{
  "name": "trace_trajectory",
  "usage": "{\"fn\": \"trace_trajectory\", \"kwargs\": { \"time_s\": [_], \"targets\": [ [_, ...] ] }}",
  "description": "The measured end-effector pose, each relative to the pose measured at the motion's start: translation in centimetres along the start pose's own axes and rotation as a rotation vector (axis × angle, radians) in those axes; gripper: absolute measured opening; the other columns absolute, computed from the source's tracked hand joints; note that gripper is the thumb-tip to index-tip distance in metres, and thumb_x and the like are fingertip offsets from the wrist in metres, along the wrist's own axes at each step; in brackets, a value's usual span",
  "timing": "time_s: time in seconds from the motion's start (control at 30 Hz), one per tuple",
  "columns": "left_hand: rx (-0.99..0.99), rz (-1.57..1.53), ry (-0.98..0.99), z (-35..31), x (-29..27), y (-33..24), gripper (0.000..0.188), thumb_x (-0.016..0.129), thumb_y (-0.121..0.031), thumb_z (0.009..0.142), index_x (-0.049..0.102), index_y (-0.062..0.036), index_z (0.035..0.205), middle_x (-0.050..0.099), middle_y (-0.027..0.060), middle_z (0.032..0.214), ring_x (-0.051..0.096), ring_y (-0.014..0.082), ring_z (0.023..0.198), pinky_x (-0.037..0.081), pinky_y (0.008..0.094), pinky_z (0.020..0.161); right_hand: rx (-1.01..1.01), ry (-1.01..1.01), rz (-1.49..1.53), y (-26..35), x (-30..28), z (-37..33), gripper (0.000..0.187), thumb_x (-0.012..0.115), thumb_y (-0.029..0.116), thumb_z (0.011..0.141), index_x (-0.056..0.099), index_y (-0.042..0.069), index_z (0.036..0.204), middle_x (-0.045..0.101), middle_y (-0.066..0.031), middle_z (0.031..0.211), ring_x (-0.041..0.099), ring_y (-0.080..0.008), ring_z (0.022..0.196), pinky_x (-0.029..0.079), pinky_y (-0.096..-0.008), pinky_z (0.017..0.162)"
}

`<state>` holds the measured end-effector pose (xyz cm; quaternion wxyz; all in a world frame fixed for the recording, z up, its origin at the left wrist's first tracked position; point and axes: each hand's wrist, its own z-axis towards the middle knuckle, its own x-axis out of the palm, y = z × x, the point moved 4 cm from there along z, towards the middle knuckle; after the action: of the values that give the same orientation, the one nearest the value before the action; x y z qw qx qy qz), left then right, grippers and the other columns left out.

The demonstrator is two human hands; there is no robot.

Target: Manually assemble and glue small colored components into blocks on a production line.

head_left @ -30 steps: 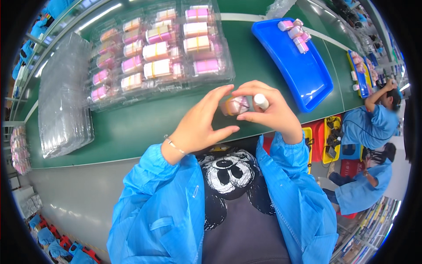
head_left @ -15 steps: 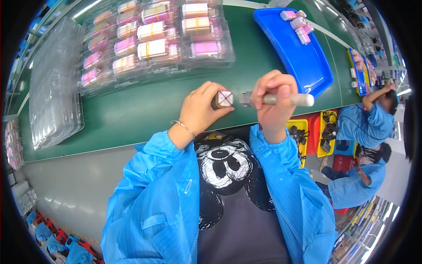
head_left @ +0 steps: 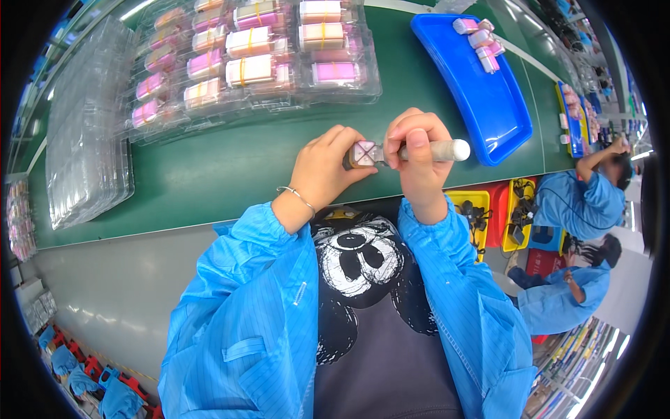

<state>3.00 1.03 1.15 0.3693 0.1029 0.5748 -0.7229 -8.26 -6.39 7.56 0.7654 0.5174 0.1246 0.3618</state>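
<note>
At the near side of the green table, my left hand [head_left: 322, 166] is closed around a small block [head_left: 366, 153]. Its pale end, crossed by a dark X, faces up. My right hand [head_left: 423, 157] grips a thick pale marker-like stick [head_left: 448, 151] with a rounded white end. The stick's grey tip meets the right edge of the block's marked end; whether it presses on it I cannot tell. Fingers hide the rest of the block and part of the stick.
Clear plastic trays [head_left: 265, 94] of pink and white wrapped bundles stand at the back left. Stacked clear trays [head_left: 87, 140] lie farther left. A blue tray [head_left: 499, 133] with several bundles sits at right. Yellow bins [head_left: 516, 216] and people in blue are beyond.
My right hand has moved left with the stick, bringing its tip from a gap up to the block. The left hand with the block has shifted slightly right.
</note>
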Motion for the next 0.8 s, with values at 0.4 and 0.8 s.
{"fn": "trace_trajectory", "kwargs": {
  "time_s": [0.4, 0.8],
  "targets": [
    [0.008, -0.013, -0.015, -0.03, 0.2, 0.18, 0.039, 0.084, -0.027, 0.066, 0.058, -0.0103, 0.09, 0.062, 0.005, 0.088, 0.064, 0.0284, 0.078, 0.053, 0.0374, 0.065, -0.029, 0.086, -0.138, -0.23, 0.25, -0.06, 0.031, 0.048, 0.022, 0.1, 0.045, 0.005, 0.076, 0.05, -0.0074, 0.067, 0.041, -0.0085, 0.051, 0.033, -0.023, 0.045],
    [-0.002, -0.007, -0.007, -0.06, 0.25, 0.22, 0.038, 0.083, -0.026, 0.067, 0.059, -0.01, 0.091, 0.062, 0.0048, 0.087, 0.064, 0.0279, 0.078, 0.053, 0.0371, 0.065, 0.0, -0.021, -0.12, -0.26, -0.38, -0.86, 0.033, 0.049, 0.012, 0.097, 0.046, 0.003, 0.066, 0.054, -0.006, 0.063, 0.044, -0.0082, 0.052, 0.034, -0.0247, 0.045]
  ]
}}
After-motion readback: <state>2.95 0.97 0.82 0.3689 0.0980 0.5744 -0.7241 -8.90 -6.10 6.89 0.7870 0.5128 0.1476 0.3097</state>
